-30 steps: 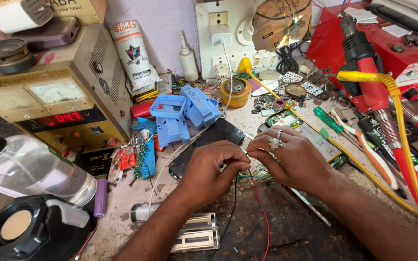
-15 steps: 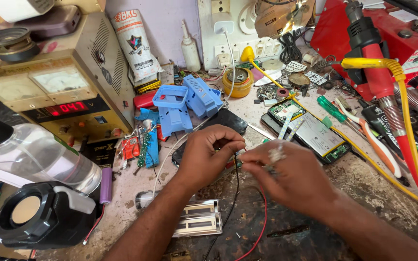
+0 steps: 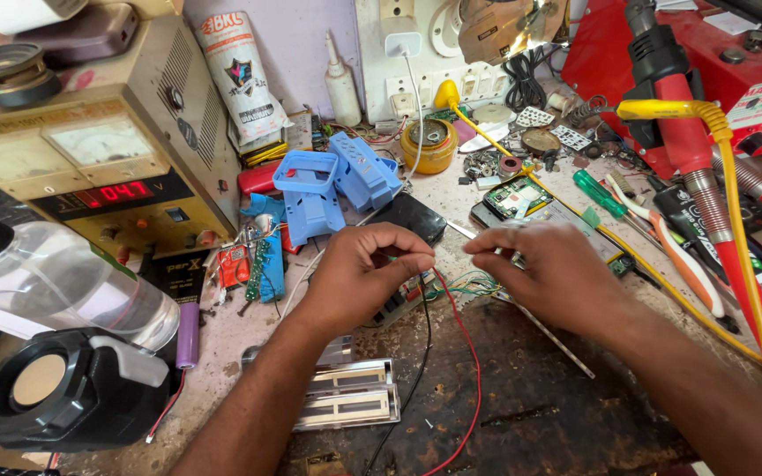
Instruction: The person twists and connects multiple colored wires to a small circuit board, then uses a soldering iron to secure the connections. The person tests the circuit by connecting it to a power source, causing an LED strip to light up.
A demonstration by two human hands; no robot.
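My hands have drawn apart: my left hand point(image 3: 359, 273) now pinches the thin red wire point(image 3: 462, 353) and black wire point(image 3: 418, 353) mid-bench, while my right hand's point(image 3: 553, 273) fingertips close on something too small to tell.

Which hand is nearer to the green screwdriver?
Right. The right hand lies just below the green screwdriver, while the left hand is farther off, across the wires.

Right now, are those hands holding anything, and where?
The left hand pinches the upper ends of the thin red wire and black wire. The right hand's grip is unclear.
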